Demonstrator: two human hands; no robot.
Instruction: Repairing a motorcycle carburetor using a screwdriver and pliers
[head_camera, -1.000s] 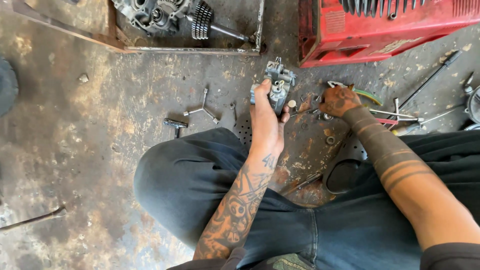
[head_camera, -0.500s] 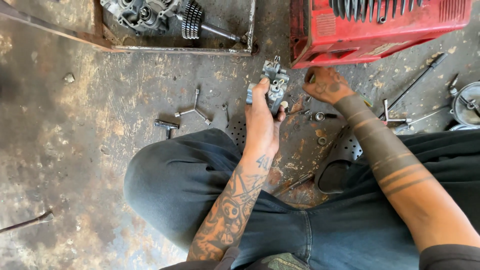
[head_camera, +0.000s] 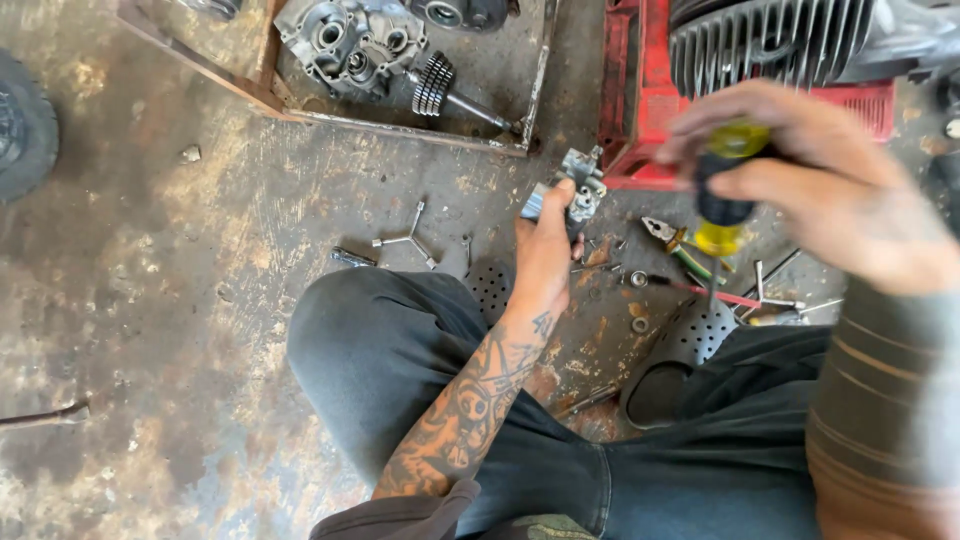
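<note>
A: What sort of place is it?

B: A workshop floor, bare concrete stained dark with oil and rust. The person sits on it in dark trousers, knees bent. At the top lies a shallow wooden-edged tray with a grey engine casing and a geared shaft in it. To the right stands a red crate carrying a finned cylinder.

A: And the hands?

B: The left hand is closed around a small grey metal carburettor, held up just in front of the crate's corner. The right hand, blurred and near the camera, has its fingers wrapped round a screwdriver with a yellow and black handle.

A: Anything loose on the floor?

B: A three-armed socket wrench, pliers with green grips, a washer, and a perforated metal cover beside the right knee. A tyre shows at the left edge.
</note>
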